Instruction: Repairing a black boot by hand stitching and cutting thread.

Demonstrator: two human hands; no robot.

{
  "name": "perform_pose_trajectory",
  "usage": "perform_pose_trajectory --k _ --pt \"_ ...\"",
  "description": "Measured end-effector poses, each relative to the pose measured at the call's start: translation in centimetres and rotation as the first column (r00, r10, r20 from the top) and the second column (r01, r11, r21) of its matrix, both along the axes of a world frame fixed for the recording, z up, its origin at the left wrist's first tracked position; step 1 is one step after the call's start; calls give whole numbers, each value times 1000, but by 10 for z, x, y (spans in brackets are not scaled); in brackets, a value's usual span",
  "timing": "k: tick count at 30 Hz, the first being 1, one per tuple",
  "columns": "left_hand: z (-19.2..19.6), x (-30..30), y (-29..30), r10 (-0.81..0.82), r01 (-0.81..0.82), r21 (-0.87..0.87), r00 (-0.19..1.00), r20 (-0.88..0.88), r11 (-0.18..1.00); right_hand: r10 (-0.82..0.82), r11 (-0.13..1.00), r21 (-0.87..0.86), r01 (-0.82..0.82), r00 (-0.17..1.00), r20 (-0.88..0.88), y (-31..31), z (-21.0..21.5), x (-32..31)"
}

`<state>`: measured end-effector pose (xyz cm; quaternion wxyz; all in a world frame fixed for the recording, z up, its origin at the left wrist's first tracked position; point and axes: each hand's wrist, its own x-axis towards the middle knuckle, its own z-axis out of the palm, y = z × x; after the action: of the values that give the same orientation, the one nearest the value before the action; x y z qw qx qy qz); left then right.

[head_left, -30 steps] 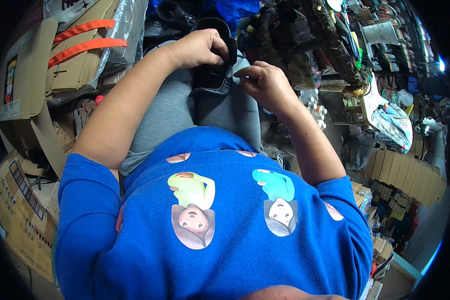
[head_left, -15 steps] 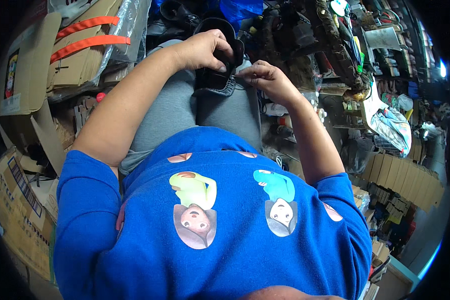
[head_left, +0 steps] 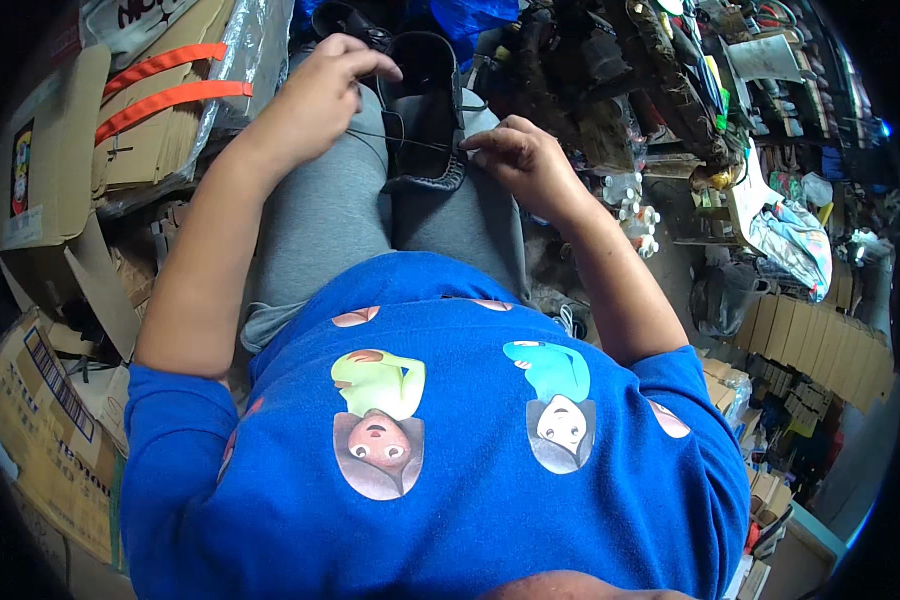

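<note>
A black shoe upper (head_left: 422, 95), open at the top with pale stitches along its near right edge, lies across my grey-trousered thighs. Dark thread (head_left: 370, 135) stretches over its opening from near my left hand to the stitched edge. My left hand (head_left: 320, 100) is raised left of the upper, index finger reaching out and the other fingers curled round the thread. At the right edge of the upper, my right hand (head_left: 520, 160) pinches thumb and finger together beside the stitches; what sits in that pinch is too small to make out.
Flattened cardboard with orange straps (head_left: 175, 95) and an open carton (head_left: 50, 150) stand at left. Blue plastic (head_left: 475, 15) and dark footwear (head_left: 345, 20) lie beyond my knees. Crowded shelves (head_left: 760, 100) line the right, with small bottles (head_left: 630, 215) and a row of cardboard (head_left: 820, 350) nearby.
My left hand has come out of the shoe upper and moved left, drawing thread across the opening. My right hand has shifted slightly left and down, closer against the stitched edge.
</note>
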<state>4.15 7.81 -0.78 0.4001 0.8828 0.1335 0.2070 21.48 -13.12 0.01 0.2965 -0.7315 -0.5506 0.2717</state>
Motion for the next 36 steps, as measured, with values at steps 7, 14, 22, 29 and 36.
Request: perform_pose_trajectory --k 7,14,22,29,36 --pt "11 -37 -51 50 -35 180 995 -81 983 -42 994 111 0 926 374 -16 -3 -24" --pt "-11 -18 -54 138 -135 375 990 19 917 -55 997 -56 50 994 -92 -12 -4 2" --pt "-21 -7 -50 54 -45 273 998 -29 961 80 980 -177 -95 993 -89 7 -2 25" --pt "-18 -6 -52 70 -32 252 987 -142 967 76 980 -169 -103 984 -160 8 -5 27" --pt "-18 0 -53 45 -1 242 983 -179 970 56 981 -161 -106 956 -290 8 -8 30"
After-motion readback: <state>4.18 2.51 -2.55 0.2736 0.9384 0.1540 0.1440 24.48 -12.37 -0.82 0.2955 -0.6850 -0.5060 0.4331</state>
